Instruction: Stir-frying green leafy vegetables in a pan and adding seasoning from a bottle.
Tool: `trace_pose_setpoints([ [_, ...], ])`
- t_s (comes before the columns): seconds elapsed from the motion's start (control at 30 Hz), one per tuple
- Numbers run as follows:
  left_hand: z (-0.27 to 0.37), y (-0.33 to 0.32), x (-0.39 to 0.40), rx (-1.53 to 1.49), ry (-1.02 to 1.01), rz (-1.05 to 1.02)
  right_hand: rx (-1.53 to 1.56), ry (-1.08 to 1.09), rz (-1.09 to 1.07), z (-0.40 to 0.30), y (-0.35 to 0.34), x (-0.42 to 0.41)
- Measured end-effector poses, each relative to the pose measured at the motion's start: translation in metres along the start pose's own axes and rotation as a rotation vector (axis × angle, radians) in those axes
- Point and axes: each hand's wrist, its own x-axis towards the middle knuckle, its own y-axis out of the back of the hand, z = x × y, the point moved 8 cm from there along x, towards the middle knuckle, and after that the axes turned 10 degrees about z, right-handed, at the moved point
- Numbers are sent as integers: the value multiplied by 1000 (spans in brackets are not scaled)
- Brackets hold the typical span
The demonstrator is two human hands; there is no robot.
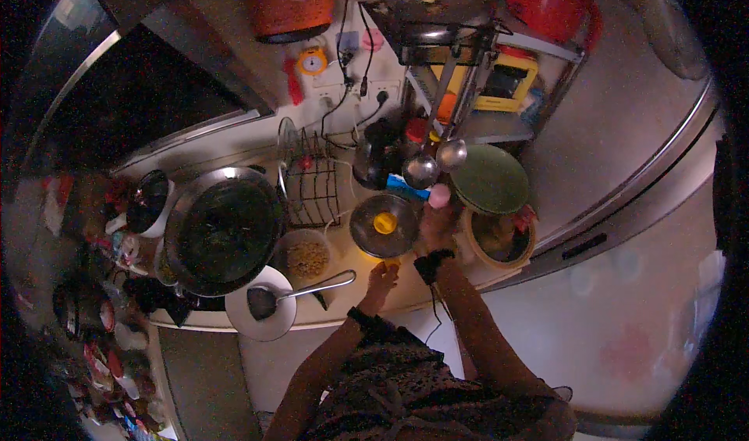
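Observation:
A round dark lid (366, 230) with a yellow knob (385, 223) stands before me on the counter, with yellow showing under its near edge. My left hand (383, 280) is just in front of that yellow part with its fingers curled; whether it touches or grips it is unclear. My right hand (436, 230) is blurred and reaches in between the lid and a tan-rimmed pot (529, 245). Just beyond its fingers shows a pink round-topped object (439, 196). Whether the hand holds that object cannot be made out.
A large wok (228, 230) stands at left. Near it are a bowl of pale pieces (307, 257) and a white plate (275, 327) bearing a spatula (319, 283). Behind are a wire rack (313, 192), hanging ladles (420, 172) and a green bowl (491, 178). A refrigerator (614, 166) borders the right.

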Motion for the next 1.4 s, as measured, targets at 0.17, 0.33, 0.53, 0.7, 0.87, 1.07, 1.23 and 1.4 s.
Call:
trace_pose_setpoints([
  [0.17, -2, -4, 4, -46, -13, -27, 32, 43, -91, -6, 6, -13],
  [0.33, -10, 4, 10, -43, -20, 6, 89, 108, -253, -23, 23, -34],
  [0.53, -5, 6, 5, -95, -13, 12, 124, 145, -332, -40, 39, -40],
  [0.7, -4, 13, 1, -9, -16, 75, 167, 147, -424, -58, 62, -51],
  [0.87, -7, 27, -2, -85, -38, 39, 217, 125, -504, -82, 87, -59],
  [1.07, 6, 31, -41, 531, -279, 211, 352, -81, -623, -63, 102, -78],
  [1.23, 40, 17, -92, 901, -437, -18, 352, -29, -781, -96, 115, -92],
  [1.4, 91, 8, -132, 577, -705, 212, 305, 281, -861, -88, 116, -123],
])
